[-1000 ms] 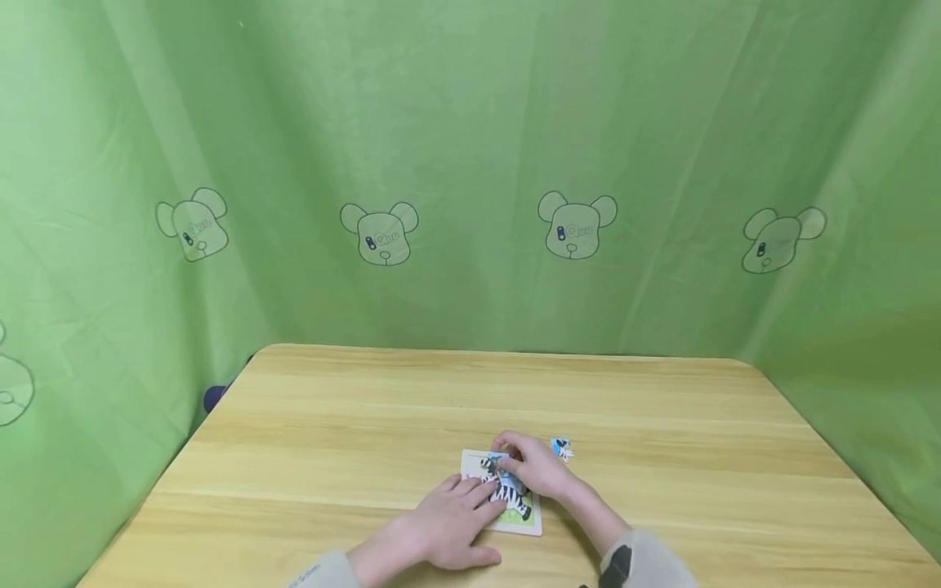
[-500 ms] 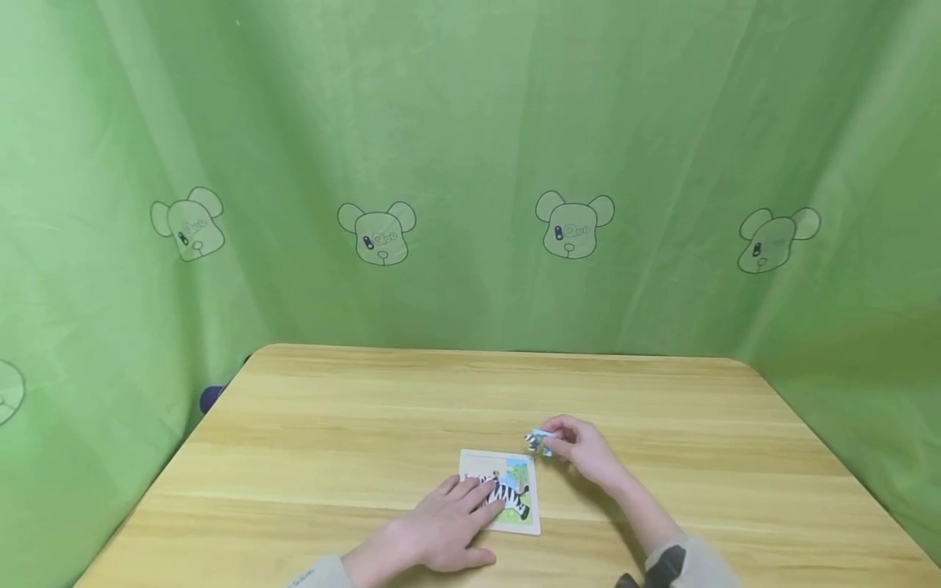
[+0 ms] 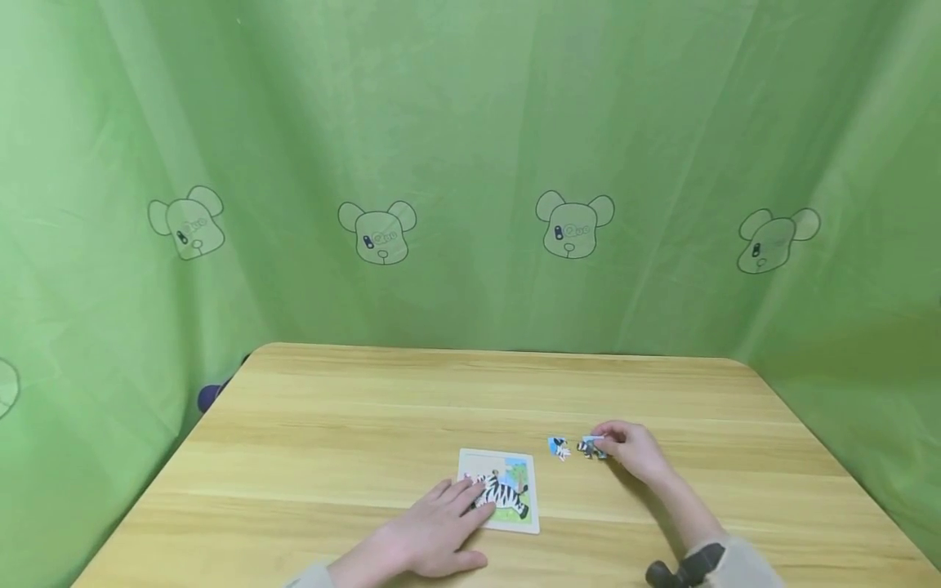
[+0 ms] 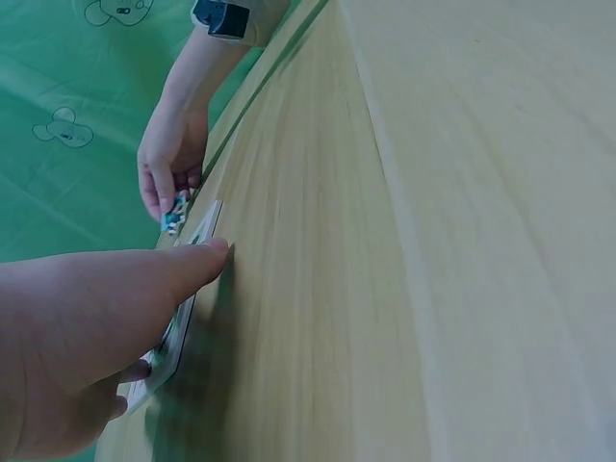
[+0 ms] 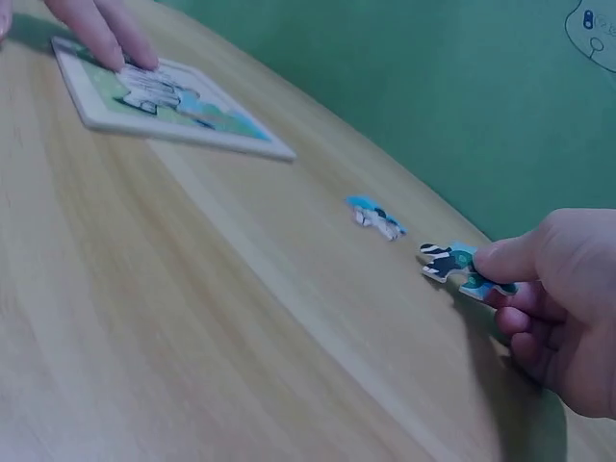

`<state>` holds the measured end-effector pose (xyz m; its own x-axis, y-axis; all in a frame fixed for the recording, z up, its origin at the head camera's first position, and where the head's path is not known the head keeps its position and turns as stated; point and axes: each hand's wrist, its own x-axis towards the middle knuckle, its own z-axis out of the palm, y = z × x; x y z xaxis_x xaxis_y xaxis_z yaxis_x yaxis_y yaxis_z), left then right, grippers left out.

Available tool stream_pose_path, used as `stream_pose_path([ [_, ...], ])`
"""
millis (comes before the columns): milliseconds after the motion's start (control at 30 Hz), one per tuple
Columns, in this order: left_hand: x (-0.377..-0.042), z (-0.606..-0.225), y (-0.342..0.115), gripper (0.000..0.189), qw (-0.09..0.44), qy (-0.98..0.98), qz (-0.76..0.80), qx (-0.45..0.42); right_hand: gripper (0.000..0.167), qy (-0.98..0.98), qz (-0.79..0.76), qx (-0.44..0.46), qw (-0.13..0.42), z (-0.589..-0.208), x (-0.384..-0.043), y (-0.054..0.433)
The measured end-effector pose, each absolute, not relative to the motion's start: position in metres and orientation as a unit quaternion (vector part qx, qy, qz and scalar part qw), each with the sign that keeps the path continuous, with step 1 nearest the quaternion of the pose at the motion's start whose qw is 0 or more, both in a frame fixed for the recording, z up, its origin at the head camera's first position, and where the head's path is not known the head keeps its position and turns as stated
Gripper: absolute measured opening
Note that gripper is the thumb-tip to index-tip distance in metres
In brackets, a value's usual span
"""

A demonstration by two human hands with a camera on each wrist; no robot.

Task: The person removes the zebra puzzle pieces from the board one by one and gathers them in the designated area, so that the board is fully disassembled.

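Observation:
A zebra jigsaw puzzle in a pale tray [image 3: 534,523] lies on the table, its zebra body, tree and grass visible and its upper left showing bare backing. My left hand [image 3: 439,531] rests flat with its fingertips on the lower left of the puzzle. Between thumb and fingers, my right hand [image 3: 636,451] pinches a puzzle piece [image 5: 450,260] with black-and-white stripes, blue and green, close over the table. Left of that hand a second puzzle piece [image 3: 559,447], blue with part of a zebra, lies loose on the wood.
The wooden table [image 3: 353,408] has rounded far corners. A green curtain [image 3: 470,122] printed with bear heads surrounds it at the back and sides. Something dark purple [image 3: 209,398] shows past the table's left edge.
My right hand has lifted the striped piece off the puzzle and carried it right, past the loose piece. The left hand stays on the puzzle, shifted very slightly left.

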<state>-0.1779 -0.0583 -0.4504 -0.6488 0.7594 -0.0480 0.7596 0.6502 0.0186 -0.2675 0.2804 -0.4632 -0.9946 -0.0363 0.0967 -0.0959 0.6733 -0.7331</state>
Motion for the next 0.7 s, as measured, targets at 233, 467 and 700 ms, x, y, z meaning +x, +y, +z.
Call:
stream_pose_path([
  [233,-0.176,-0.454,-0.066,0.068,0.025,0.912,0.001,0.409,0.015,-0.934,0.352,0.039,0.055,-0.466,-0.267,0.275],
  [467,-0.176,-0.456,-0.069,0.068,0.022,0.914,0.004,0.405,0.019,-0.941,0.332,0.031,0.055,-0.468,-0.27,0.271],
  [700,-0.177,-0.456,-0.068,0.069,0.027,0.914,0.004,0.404,0.024,-0.94,0.332,0.037,0.066,-0.463,-0.266,0.266],
])
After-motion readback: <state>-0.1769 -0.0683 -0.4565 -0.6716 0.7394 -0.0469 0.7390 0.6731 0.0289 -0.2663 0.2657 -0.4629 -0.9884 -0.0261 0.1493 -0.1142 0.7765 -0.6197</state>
